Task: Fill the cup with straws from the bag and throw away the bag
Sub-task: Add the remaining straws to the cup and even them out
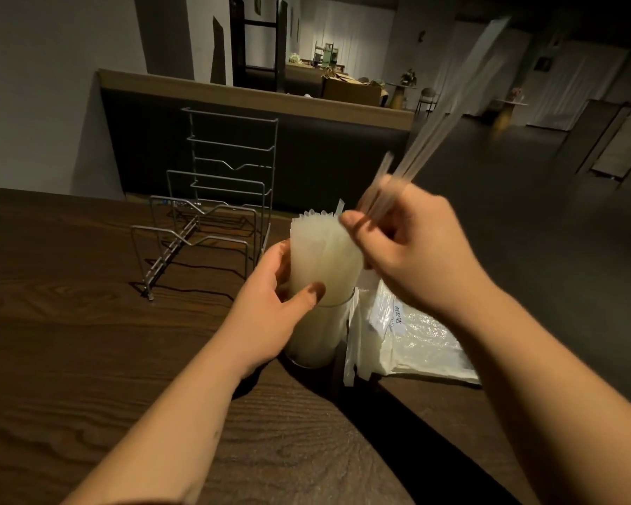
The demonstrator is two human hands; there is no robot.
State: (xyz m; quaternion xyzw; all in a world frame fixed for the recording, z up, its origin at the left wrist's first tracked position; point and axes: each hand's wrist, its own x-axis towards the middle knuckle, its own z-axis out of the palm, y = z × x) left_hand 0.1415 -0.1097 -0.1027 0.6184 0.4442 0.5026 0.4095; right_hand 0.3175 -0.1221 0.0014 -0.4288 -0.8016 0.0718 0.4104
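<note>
A clear cup (321, 340) stands on the dark wooden table (88, 340), packed with a thick upright bundle of wrapped straws (325, 256). My left hand (270, 304) wraps around the bundle just above the cup's rim. My right hand (408, 249) is above and right of the cup, pinching a few loose straws (448, 114) that slant up to the right, blurred. The clear plastic bag (412, 340) lies flat on the table right of the cup, partly under my right forearm, with some straws still inside.
A wire rack (204, 220) stands on the table behind and left of the cup. The table's right edge runs just past the bag, with dark floor beyond. A low partition (255, 114) lies behind the table.
</note>
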